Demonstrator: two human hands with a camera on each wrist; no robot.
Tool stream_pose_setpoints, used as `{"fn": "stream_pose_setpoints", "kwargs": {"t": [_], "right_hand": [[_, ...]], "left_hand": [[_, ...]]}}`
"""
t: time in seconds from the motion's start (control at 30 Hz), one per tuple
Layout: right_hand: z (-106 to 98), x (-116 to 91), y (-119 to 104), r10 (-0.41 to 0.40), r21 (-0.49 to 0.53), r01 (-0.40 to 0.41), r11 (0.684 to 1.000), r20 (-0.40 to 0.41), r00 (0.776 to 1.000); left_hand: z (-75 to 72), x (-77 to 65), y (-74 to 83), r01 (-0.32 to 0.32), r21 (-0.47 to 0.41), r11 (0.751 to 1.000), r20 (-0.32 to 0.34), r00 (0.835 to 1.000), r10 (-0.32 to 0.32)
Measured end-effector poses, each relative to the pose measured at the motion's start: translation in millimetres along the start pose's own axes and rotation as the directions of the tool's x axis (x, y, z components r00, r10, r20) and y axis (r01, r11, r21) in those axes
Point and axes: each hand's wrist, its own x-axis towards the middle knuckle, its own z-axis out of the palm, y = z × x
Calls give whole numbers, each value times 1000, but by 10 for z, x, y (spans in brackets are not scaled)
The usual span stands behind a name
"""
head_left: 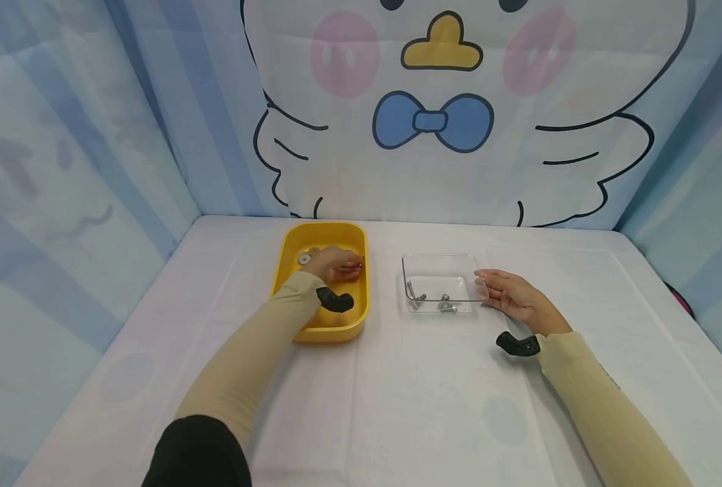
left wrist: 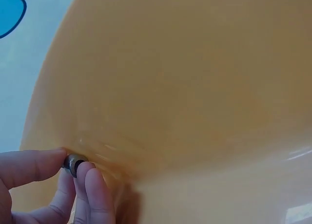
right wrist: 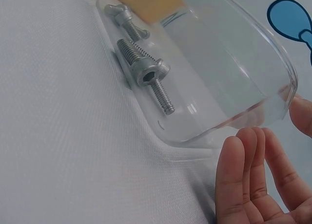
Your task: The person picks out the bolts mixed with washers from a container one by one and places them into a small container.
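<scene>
My left hand reaches into the yellow tray. Between thumb and fingertips it pinches a small metal nut, thick and ring-shaped with a dark hole, close to the tray's wall. Beside this hand, a few round washers lie on the tray floor, partly covered by the hand. At the right end of the clear plastic box, my right hand rests its straight fingers and thumb against the wall and rim. Several silver socket-head bolts lie along the near side of that box.
A white cloth covers the table under the tray and box, which stand side by side with a gap between them. Behind them rises a printed cloth backdrop, and light blue curtains close off both sides.
</scene>
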Motion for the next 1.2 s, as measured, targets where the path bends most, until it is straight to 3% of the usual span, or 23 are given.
{"fn": "stream_pose_setpoints", "kwargs": {"t": [0.5, 0.67, 0.87, 1.03, 1.2], "right_hand": [[-4, -9, 6, -5, 9, 4, 1000, 12, 1000], [-10, -5, 9, 0, 10, 0, 1000, 6, 1000], [-16, -6, 7, -4, 17, 4, 1000, 10, 1000], [-11, -8, 5, -5, 15, 5, 1000, 15, 1000], [-12, -10, 8, -4, 14, 4, 1000, 1, 1000]], "left_hand": [[-8, -58, 65, 4, -21, 1000, 28, 1000, -4], [-15, -141, 125, -64, -32, 997, 66, 996, 66], [-5, -288, 216, -164, -84, 983, 136, 975, 174], [27, -385, 258, -181, -160, 970, 181, 961, 209], [99, -475, 256, -179, -177, 968, 183, 960, 211]]}}
